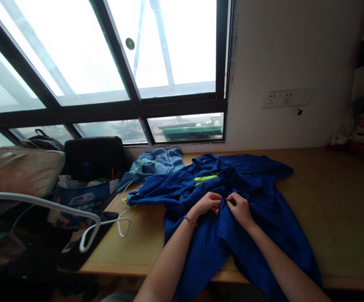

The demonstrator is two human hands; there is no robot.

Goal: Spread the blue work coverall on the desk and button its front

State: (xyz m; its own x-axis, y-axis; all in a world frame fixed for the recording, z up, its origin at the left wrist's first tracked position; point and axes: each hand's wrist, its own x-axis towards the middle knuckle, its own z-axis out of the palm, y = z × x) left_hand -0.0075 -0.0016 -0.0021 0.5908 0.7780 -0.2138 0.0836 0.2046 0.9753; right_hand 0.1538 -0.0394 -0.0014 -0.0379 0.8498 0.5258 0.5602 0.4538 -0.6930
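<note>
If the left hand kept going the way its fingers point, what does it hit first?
The left hand points across at the right hand; it would likely meet the pinched fold of the blue jacket first, then that hand.

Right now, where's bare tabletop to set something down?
Widest bare patch: light wooden tabletop right of the dark blue cloth jacket, up to the white wall. Smaller one front-left, between jacket and white plastic hanger. Crowded: left rear, pale blue garment and black bag.
</note>
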